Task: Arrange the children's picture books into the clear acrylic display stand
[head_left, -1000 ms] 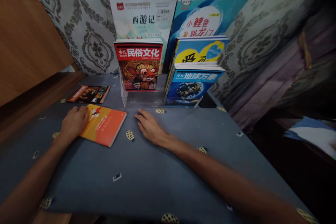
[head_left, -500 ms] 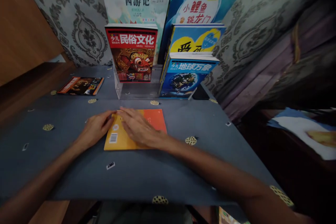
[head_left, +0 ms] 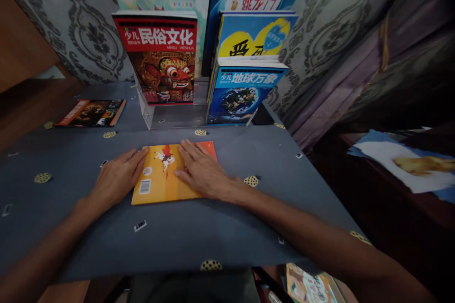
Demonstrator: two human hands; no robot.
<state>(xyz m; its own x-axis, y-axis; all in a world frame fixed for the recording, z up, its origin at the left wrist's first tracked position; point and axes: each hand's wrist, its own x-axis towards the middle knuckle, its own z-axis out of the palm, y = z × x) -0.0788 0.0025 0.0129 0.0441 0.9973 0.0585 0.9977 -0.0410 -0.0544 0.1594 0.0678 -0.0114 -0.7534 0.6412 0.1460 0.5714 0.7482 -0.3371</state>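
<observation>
A yellow and orange book (head_left: 159,182) lies flat on the blue-grey tablecloth, a barcode at its lower left. My left hand (head_left: 115,176) rests at the book's left edge, fingers extended and lying against its upper left corner. Flat on the cover's right part is my right hand (head_left: 204,170), its fingers stretched out and thumb apart. Behind them a clear stand (head_left: 177,117) holds upright books: a red one (head_left: 165,61) with a mask picture on the left, and a blue one (head_left: 243,94) with a globe on the right.
A thin dark book (head_left: 90,112) lies at the table's back left. Behind the blue book is a blue and yellow book (head_left: 256,33). Larger books stand at the back. A dark flat object (head_left: 263,116) is right of the stand.
My right hand has slid rightward across the cover, uncovering a small picture of a white horse and rider. My left hand stays at the left edge. The view has shifted.
</observation>
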